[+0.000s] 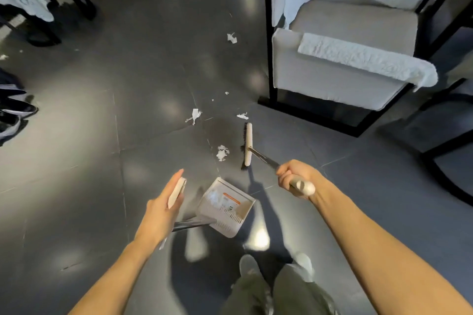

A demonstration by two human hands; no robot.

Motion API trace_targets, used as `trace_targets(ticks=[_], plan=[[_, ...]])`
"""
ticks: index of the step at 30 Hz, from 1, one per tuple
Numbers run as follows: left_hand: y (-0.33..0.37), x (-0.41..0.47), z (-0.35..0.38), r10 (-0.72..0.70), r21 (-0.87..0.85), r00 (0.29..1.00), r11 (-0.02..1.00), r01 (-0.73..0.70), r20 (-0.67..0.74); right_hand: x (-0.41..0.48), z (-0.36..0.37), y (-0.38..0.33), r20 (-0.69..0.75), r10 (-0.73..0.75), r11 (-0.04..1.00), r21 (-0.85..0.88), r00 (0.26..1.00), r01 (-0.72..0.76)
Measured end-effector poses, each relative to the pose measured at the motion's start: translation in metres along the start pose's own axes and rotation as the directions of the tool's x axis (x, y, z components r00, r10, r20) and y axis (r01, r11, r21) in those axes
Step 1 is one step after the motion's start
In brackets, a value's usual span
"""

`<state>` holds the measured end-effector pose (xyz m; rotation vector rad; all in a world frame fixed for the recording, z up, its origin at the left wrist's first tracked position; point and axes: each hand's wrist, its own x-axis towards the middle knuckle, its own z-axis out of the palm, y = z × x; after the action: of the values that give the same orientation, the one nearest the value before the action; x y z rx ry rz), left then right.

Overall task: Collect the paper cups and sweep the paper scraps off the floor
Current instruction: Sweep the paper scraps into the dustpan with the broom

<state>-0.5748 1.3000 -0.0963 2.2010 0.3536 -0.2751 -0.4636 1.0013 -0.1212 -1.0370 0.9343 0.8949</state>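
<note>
Head camera view, looking down at a dark grey tiled floor point(89, 135). My right hand point(294, 178), at four o'clock from centre, has its fingers curled tight round the pale grip of a long-handled broom with a cream head and black bristles point(247, 144). The broom head stands on the floor, bristles facing nine o'clock.

A crumpled white paper scrap point(222, 153) lies just beside those bristles. Two more white scraps point(195, 115) point(242, 116) lie near the head's twelve o'clock end, and another point(232, 38) sits farther off at twelve o'clock.

My left hand point(163, 202), at seven o'clock, has its fingers straight and together, the pale handle top of a light grey plastic dustpan point(225, 208) lying against the palm. I cannot tell whether the thumb clasps it. The pan is tilted, at six o'clock of the broom head. It carries an orange and white label, too blurred to read.

A pale grey armchair with a black frame point(345, 84) stands at two o'clock, white cloth point(366, 59) draped over its arm.
</note>
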Motion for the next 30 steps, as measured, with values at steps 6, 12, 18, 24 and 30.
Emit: trace_targets(ticks=[6, 12, 18, 24, 30], plan=[[-0.010, 0.041, -0.045, 0.080, -0.154, 0.988, 0.983, -0.100, -0.133, 0.011, 0.043, -0.021, -0.117, -0.151, 0.954, -0.276, 0.982, 0.114], [-0.031, 0.101, -0.085, -0.030, -0.012, 0.992, 0.999, 0.029, -0.120, 0.048, 0.082, -0.058, -0.148, -0.347, 0.731, -0.662, 0.926, 0.167], [-0.057, 0.164, -0.120, -0.034, -0.068, 0.991, 0.997, 0.025, -0.127, 0.097, 0.133, -0.119, -0.143, -0.401, 0.521, -0.848, 0.905, 0.096], [-0.078, 0.208, -0.130, -0.029, -0.092, 0.987, 0.996, 0.014, -0.160, 0.132, 0.164, -0.159, -0.104, -0.268, 0.461, -0.887, 0.958, 0.033], [-0.065, 0.239, -0.135, 0.017, 0.005, 0.992, 1.000, -0.017, -0.127, 0.113, 0.203, -0.108, -0.057, -0.054, 0.460, -0.887, 0.997, -0.025]])
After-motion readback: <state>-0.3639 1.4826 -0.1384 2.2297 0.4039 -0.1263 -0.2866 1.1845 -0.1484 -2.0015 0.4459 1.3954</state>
